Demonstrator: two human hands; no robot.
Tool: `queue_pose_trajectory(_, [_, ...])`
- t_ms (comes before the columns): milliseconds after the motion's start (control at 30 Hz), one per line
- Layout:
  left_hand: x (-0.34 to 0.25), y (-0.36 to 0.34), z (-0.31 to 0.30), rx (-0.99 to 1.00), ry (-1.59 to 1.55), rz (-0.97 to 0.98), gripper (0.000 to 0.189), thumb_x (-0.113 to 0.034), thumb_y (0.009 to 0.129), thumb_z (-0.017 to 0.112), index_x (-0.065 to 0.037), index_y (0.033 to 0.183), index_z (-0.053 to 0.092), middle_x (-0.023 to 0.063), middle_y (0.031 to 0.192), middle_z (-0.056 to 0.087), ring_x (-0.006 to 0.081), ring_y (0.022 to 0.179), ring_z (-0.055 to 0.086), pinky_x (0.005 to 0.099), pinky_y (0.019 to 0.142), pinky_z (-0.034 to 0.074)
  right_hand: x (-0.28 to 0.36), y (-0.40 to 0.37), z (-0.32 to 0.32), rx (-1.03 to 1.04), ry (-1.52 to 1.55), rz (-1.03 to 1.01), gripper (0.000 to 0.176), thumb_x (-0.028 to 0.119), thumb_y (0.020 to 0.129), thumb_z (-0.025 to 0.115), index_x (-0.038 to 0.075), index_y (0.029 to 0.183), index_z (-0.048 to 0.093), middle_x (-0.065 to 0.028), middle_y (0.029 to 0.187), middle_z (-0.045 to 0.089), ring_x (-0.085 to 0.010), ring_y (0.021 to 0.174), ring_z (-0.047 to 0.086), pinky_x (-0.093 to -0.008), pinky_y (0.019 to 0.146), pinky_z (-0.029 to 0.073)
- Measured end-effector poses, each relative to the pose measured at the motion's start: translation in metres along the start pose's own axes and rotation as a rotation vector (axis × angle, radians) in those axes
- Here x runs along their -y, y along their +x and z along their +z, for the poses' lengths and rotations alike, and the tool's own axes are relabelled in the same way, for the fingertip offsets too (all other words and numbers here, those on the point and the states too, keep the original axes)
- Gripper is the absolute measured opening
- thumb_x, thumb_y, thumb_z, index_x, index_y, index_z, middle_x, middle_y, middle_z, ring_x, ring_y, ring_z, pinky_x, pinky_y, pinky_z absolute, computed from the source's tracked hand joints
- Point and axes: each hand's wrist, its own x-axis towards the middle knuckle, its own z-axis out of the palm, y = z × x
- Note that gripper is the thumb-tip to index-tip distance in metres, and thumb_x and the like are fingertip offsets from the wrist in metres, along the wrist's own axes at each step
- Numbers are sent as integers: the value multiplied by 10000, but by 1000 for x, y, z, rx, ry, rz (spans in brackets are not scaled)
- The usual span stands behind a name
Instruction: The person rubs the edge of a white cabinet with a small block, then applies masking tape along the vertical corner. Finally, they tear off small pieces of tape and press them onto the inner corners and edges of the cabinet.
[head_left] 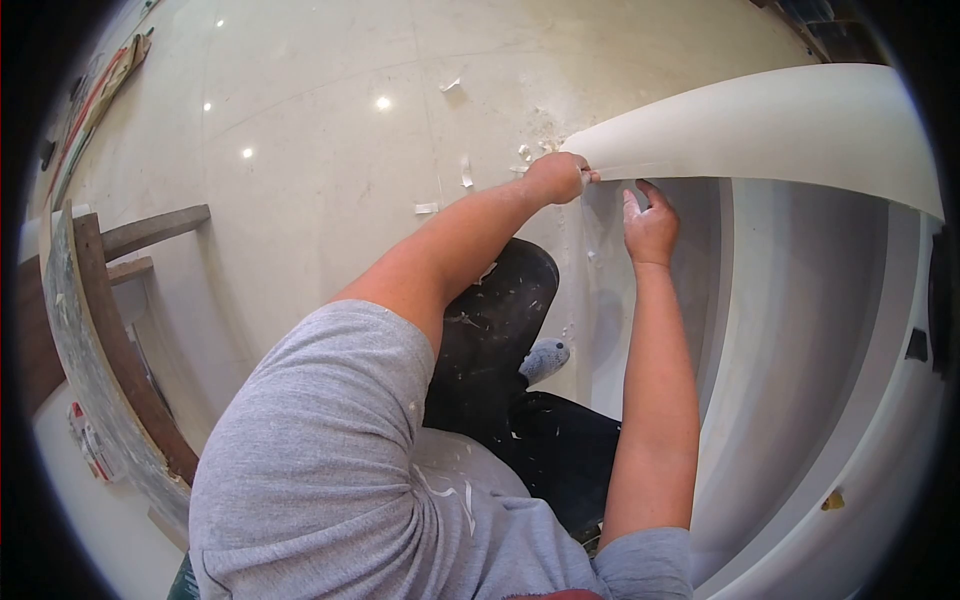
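My left hand (pixel 558 178) is closed at the near end of a long white panel (pixel 760 125), its fingers pinched together right at the panel's lower edge. What sits between those fingertips is too small to make out. Just to the right, my right hand (pixel 651 228) is raised under the same edge, thumb and index finger apart, with pale dust on the fingertips. The panel widens toward the right and overlaps the top of a white unit with grey recesses (pixel 800 290). Both forearms are bare below grey sleeves.
Torn white scraps (pixel 427 208) and crumbs (pixel 545 135) lie on the glossy pale floor (pixel 310 130). My bent knee in black trousers (pixel 505 285) is between the arms, near a grey patterned foot (pixel 545 360). Wooden boards (pixel 115 300) stand at the left.
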Motion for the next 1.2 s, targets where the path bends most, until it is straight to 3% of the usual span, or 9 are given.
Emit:
queue_pose_trajectory(400, [-4,0,-6,84,24,-48,475,-499,986,564,-72,1103,738,207,1097,724,386,1058,679,479,915,524,5,-3,12,-64,4,-5,321,278,798,821,46,1012,760,-152,1047,748,-349,969,703,-428,860,554])
queue_pose_trajectory(700, [-7,-1,-9,94,34,-65,490,-506,989,560,-69,1116,741,202,1117,723,379,1073,676,477,923,521,19,8,18,10,-115,197,325,344,801,816,55,941,768,-149,978,757,-352,922,709,-428,831,556])
queue_pose_trajectory(900, [-1,3,-4,67,33,-46,481,-520,973,581,-82,1062,758,197,1063,731,395,1017,683,487,884,531,-8,6,30,24,-45,101,333,353,803,804,54,947,768,-155,973,756,-360,919,708,-432,824,552])
queue_pose_trajectory(1200, [5,7,1,65,15,-72,419,-452,959,588,-86,1072,759,188,1074,734,386,1032,685,482,887,534,34,21,28,137,-289,321,521,569,773,782,53,844,763,-203,909,740,-381,884,703,-472,731,552])
